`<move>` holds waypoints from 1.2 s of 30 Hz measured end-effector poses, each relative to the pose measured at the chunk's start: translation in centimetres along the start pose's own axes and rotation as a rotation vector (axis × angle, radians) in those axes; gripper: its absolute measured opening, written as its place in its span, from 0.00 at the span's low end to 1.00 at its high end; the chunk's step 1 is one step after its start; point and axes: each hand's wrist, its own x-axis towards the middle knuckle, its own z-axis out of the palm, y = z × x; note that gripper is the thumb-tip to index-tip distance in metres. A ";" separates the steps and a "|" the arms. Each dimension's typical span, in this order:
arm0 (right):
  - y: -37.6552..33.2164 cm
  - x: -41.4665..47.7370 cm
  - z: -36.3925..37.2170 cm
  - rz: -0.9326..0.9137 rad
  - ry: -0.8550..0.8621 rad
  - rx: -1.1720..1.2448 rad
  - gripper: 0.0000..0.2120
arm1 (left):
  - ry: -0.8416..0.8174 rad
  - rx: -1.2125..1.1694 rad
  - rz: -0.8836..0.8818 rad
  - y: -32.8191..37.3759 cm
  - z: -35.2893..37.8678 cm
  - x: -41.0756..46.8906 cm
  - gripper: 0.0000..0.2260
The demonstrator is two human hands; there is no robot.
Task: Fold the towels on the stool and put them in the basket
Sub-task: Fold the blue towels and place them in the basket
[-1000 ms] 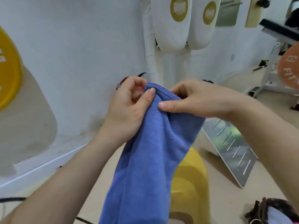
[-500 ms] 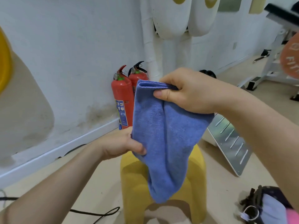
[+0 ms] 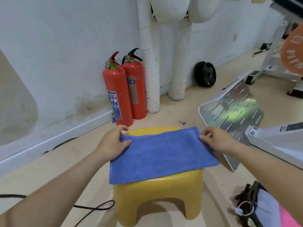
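A blue towel (image 3: 162,154), folded into a long rectangle, lies flat across the top of a yellow plastic stool (image 3: 157,194). My left hand (image 3: 113,143) pinches the towel's far left corner, thumb on top. My right hand (image 3: 216,141) pinches its far right corner. At the bottom right a dark woven basket (image 3: 246,199) is partly in view, with light and pink cloth inside.
Two red fire extinguishers (image 3: 124,89) stand against the white wall behind the stool. A perforated metal plate (image 3: 232,115) of a gym machine leans at the right. A black cable (image 3: 91,208) lies on the floor left of the stool. A black weight plate (image 3: 205,74) leans on the wall.
The towel was held up in the air, hanging from my right hand; now it lies spread flat on the stool, one hand at each far corner. The view has tilted down.
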 end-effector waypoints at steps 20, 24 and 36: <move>-7.2 3.2 6.1 -0.506 0.050 -0.195 0.10 | -0.091 -0.534 -0.228 -0.7 -3.0 0.1 0.07; -7.3 3.2 6.2 -0.460 0.080 -0.242 0.09 | -0.015 -0.514 -0.365 0.1 -1.3 -0.3 0.10; -7.0 2.1 7.9 -0.476 0.225 -0.316 0.12 | 0.121 -0.265 -0.057 -0.3 0.2 -5.1 0.15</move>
